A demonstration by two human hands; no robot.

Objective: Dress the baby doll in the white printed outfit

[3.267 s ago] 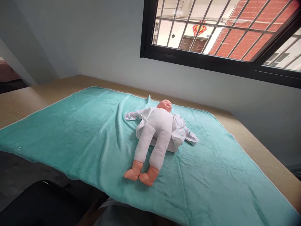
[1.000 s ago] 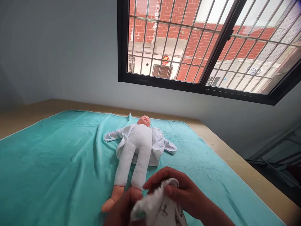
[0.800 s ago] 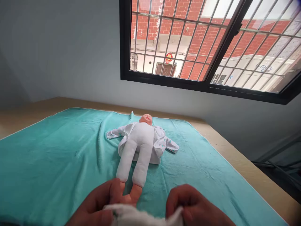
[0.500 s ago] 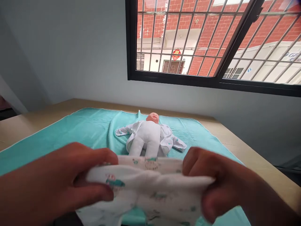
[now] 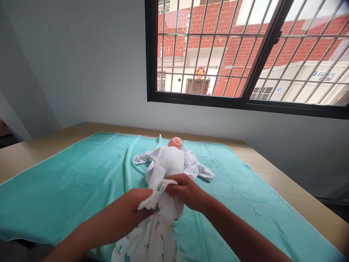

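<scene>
A baby doll (image 5: 172,157) with a white cloth body lies face up, its head toward the wall. A white printed baby shirt (image 5: 205,171) is spread open around it, the sleeves out to both sides. My left hand (image 5: 137,205) and my right hand (image 5: 184,189) are closed on the waistband of white printed baby pants (image 5: 152,238). They stretch the band at the doll's lower legs. The pants' legs hang toward me. Hands and fabric hide the doll's feet, so I cannot tell whether they are inside the waistband.
A turquoise blanket (image 5: 89,185) lies under the doll on a wooden table (image 5: 268,182). Beyond the table stands a grey wall (image 5: 95,72) with a barred, black-framed window (image 5: 196,97). The blanket overhangs the table's near left edge.
Both hands have moved forward and away from me with the pants, from close to the camera to the doll's legs. The hands are now nearer each other. My view has tilted slightly down.
</scene>
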